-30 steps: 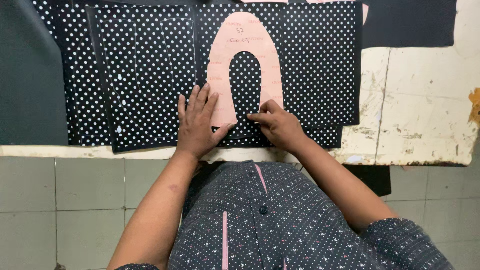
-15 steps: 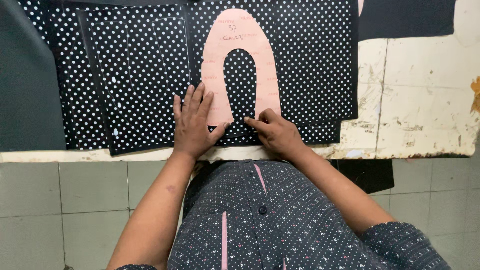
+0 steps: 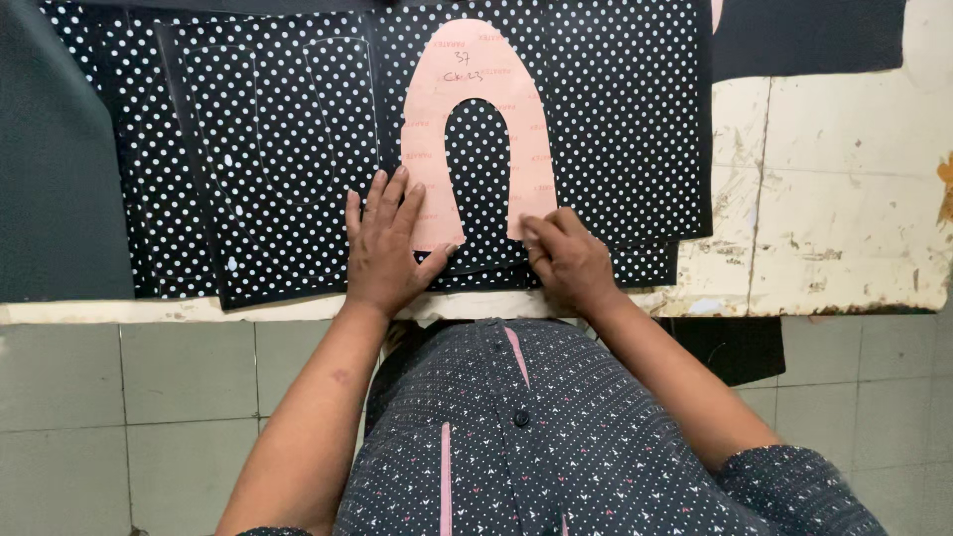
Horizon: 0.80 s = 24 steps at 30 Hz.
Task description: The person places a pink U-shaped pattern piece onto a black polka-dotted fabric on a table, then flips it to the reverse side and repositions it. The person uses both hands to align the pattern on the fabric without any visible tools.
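Observation:
A pink horseshoe-shaped paper template [image 3: 433, 129] lies flat on black fabric with white polka dots [image 3: 615, 119], spread over the table. My left hand [image 3: 382, 248] presses flat on the end of the template's left leg, fingers spread. My right hand [image 3: 566, 260] has its fingers bunched together at the end of the right leg, fingertips touching the template's edge. Whether anything is pinched in those fingers is hidden. Faint chalk outlines [image 3: 278, 119] mark the fabric to the left of the template.
The worn white tabletop [image 3: 834, 218] shows at the right, its front edge just before my body. A plain dark sheet [image 3: 50, 169] lies at the left and another dark piece [image 3: 804, 35] at the top right. Grey tiled floor [image 3: 119, 397] is below.
My right hand's fingertips have shifted a little to the right, from the gap between the legs onto the right leg's end. The left hand stays pressed in place.

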Available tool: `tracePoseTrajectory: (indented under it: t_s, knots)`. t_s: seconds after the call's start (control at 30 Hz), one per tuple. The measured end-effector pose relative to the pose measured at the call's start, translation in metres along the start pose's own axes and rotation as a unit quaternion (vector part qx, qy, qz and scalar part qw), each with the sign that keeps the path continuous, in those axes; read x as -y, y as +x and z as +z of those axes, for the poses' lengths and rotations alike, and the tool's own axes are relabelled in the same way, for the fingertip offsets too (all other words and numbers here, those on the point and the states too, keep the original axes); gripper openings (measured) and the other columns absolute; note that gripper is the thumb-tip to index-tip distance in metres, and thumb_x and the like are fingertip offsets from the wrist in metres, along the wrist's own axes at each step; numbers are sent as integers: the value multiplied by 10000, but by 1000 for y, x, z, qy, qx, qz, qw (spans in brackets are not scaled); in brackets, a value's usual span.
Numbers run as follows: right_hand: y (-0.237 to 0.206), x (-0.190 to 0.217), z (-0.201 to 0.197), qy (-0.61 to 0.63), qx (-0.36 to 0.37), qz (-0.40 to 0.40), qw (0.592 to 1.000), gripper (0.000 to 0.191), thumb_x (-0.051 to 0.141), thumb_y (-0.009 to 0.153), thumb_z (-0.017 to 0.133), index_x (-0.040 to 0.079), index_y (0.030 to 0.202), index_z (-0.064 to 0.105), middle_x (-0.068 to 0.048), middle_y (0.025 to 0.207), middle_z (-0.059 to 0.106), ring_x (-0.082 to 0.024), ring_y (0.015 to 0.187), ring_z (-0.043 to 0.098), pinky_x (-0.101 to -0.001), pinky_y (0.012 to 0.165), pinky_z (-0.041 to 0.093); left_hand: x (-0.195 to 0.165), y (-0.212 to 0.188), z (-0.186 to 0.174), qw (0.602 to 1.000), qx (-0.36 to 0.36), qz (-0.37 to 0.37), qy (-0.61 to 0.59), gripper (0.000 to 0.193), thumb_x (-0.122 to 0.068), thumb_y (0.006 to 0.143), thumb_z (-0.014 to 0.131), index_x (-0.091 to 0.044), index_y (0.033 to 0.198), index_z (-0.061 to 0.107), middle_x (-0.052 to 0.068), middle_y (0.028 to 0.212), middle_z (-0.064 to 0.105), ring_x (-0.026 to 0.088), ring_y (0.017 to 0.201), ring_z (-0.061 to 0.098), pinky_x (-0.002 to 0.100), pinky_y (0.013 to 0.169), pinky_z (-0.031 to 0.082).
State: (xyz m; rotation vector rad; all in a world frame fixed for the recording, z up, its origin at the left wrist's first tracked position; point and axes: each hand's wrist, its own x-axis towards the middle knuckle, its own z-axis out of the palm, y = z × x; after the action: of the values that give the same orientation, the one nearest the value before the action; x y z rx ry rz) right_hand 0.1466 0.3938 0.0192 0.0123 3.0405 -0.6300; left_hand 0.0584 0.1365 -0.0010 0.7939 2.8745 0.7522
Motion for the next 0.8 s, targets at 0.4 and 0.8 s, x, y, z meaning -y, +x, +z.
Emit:
tracePoseTrajectory:
  t_s: [0.4,0.8]
  knots:
    - [-7,-26,-7,38,-63,34,997,578,352,928,742,37,1389,596,-101,1068,565,-233,843,635,-360,680,540,-1,1,-2,1000,-3,-7,-11,848,-635,841,712,-80,1457,535,113,1597,385,311,1527,238,557,1249,77]
    - [-7,-24,-10,47,-56,32,997,574,349,941,733,35,1400,592,-98,1052,559,-222,820,616,-353,659,529,-1,0,-3,1000,-10,-12,-19,862,-627,807,747,-86,1449,547,103,1586,407,307,1524,256,550,1253,86]
